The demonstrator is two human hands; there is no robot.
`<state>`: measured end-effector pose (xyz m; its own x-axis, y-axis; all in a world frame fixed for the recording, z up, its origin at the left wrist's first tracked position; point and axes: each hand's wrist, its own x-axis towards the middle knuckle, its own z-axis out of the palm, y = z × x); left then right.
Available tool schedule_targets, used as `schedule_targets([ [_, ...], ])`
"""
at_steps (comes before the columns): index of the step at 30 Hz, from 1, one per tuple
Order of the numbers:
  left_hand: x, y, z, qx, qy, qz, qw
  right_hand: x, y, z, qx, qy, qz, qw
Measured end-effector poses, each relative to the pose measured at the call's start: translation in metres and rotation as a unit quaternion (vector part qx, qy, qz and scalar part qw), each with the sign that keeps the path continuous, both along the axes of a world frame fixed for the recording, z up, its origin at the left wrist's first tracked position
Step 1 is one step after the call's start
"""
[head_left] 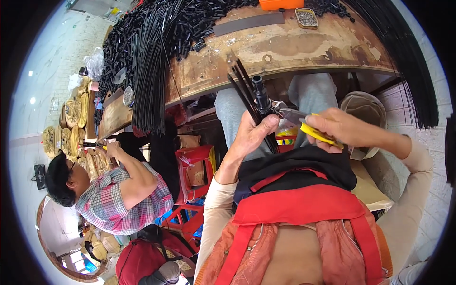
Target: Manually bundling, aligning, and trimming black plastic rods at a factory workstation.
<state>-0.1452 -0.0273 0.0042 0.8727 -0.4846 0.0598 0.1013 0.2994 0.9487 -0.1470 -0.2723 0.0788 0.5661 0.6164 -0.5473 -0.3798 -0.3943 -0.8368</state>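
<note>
Fingers of the left hand (252, 134) are curled closed around a bunch of thin black rods (244, 80) plus a black tubular piece (261, 92), thumb pressed over the front. The right hand (336, 126) has its fingers wrapped round a yellow-handled tool (318, 135); there's a flat greyish end pointing at the tubular piece, but honestly can't tell if they're touching or what kind of tool it is. All of that is held up over the lap, just off the near edge of the wooden bench (289, 50).

Bench is pretty loaded: big heap of short black tubes (124, 52) on the left, one long black bundle (149, 90) drooping over the edge there and another bundle (411, 61) at the right. Toward the back sit a flat dark strip (249, 23), a little tray (307, 27) of small metal bits and an orange box (278, 4). Co-worker in plaid (126, 202) is off to the left.
</note>
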Motion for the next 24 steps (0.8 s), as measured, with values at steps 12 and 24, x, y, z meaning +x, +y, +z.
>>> schedule_targets([
  [12, -0.002, -0.006, 0.007, 0.011, 0.016, 0.088, 0.996, 0.024, 0.01, 0.004, -0.129, -0.166, 0.143, 0.967],
  [24, -0.003, -0.002, -0.002, -0.04, 0.005, 0.097, 0.994, 0.006, 0.013, -0.01, -0.169, -0.603, 0.005, 0.779],
])
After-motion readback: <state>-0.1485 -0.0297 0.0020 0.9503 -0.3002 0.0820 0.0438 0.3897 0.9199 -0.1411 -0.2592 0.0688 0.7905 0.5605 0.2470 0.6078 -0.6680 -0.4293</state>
